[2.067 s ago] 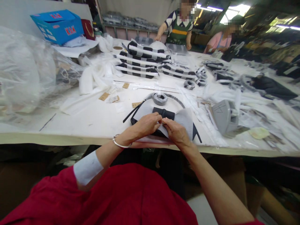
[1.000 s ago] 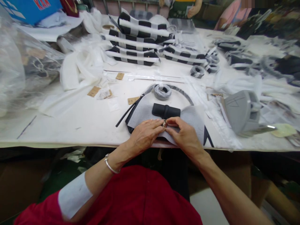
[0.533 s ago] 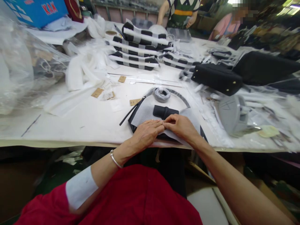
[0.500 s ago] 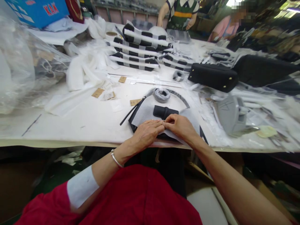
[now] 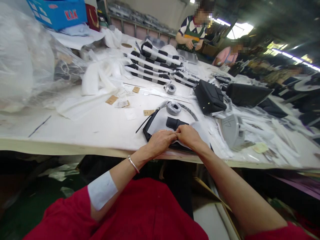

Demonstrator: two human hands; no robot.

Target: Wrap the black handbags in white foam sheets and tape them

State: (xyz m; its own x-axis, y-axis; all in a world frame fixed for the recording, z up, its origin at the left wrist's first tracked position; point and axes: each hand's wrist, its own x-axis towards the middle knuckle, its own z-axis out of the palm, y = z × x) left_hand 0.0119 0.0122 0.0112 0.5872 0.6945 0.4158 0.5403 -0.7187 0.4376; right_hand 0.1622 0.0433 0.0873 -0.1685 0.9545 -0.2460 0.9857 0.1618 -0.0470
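Observation:
A black handbag (image 5: 148,130) lies flat near the table's front edge, partly covered by a sheet of white tissue (image 5: 160,122). A black strap tab (image 5: 172,122) shows on top of the tissue. My left hand (image 5: 162,140) rests on the tissue from the left, its fingertips pressed together just below the tab. Meeting it there, my right hand (image 5: 188,135) pinches with thumb and forefinger. Whatever the fingertips hold is too small and too covered to make out. Beyond the tab sits a coil wrapped in grey film (image 5: 173,108).
Wrapped black-and-white bundles (image 5: 155,65) are stacked farther back. Black bags (image 5: 210,96) stand to the right, near a grey tape dispenser (image 5: 232,130). Brown tags (image 5: 111,99) and clear plastic (image 5: 22,66) lie to the left. A person (image 5: 191,33) stands across the table.
The view has turned and tilted, so more of the room shows at the right. Both hands stay together at the same spot on the bag, the right hand's fingers more curled.

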